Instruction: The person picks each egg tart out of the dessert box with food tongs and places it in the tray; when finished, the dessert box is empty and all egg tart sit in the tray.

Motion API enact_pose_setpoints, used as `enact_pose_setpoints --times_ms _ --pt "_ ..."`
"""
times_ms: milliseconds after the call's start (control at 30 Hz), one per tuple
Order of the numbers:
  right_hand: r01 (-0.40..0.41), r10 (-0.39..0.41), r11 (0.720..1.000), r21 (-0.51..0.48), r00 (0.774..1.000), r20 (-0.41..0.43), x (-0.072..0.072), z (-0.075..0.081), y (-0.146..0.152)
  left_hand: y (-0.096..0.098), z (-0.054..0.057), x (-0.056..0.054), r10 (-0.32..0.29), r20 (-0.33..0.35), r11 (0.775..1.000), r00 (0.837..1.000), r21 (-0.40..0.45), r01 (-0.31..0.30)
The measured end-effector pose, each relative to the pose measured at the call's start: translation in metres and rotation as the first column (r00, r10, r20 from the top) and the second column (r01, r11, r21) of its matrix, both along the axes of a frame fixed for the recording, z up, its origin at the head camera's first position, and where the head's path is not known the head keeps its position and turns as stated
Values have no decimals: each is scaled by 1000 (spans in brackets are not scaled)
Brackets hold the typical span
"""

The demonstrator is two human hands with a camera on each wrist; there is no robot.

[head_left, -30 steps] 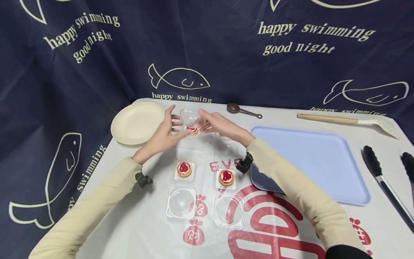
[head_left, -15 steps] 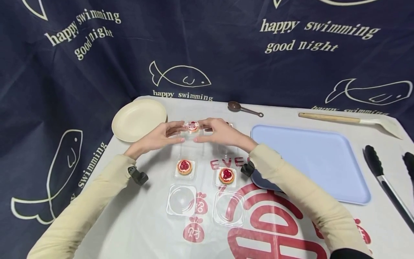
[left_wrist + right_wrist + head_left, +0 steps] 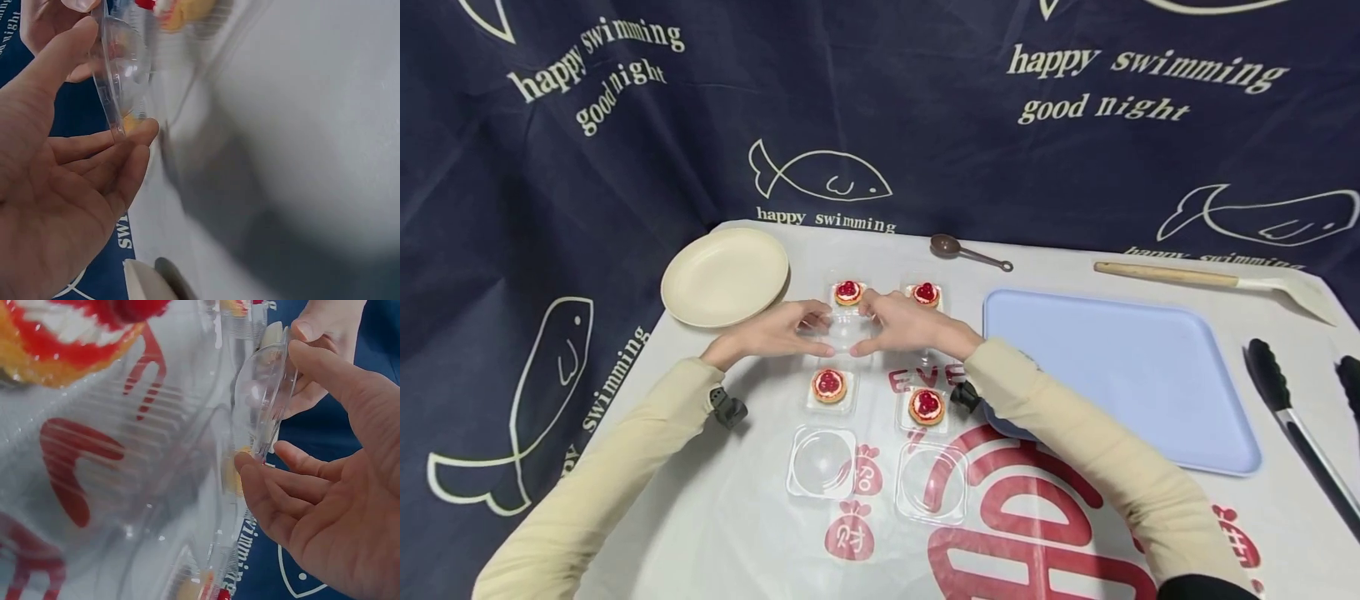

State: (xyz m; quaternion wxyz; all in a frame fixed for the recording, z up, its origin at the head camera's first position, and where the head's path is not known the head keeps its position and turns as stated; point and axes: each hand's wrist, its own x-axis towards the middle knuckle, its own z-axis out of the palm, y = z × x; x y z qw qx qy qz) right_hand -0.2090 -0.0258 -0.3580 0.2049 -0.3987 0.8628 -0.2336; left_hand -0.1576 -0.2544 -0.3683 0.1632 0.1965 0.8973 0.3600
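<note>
One clear domed lid (image 3: pixel 848 333) is held between two hands, just on the near side of the far-left tart. The left hand (image 3: pixel 775 332) pinches one edge of it between thumb and fingers; the right hand (image 3: pixel 910 323) pinches the opposite edge the same way. Four round tarts (image 3: pixel 829 384), topped in red over white, sit in four clear square bases (image 3: pixel 837 407), one tart to each: two in a far row, two in a near row. Two more clear lids (image 3: pixel 820 460) lie side by side on the white table (image 3: pixel 715 517), nearer the person than the tarts. At the left is one cream plate (image 3: pixel 725 277); at the right, one pale blue tray (image 3: pixel 1112 383). Farther back lie one brown measuring spoon (image 3: pixel 973 254) and one wooden-handled spatula (image 3: pixel 1210 277). Black-tipped tongs (image 3: pixel 1294 423) lie at the far right, and a dark blue cloth (image 3: pixel 955 167) with fish outlines hangs behind the table
</note>
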Motion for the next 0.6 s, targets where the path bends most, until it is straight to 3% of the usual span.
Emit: enact_pose_setpoints --times_ms 300,600 --pt "3 -2 999 37 999 -33 -2 -5 -4 1 -9 -4 18 -51 999 999 -43 -20" --pt "9 -5 995 98 999 -40 1 0 -4 1 -9 0 33 -7 999 999 -12 -33"
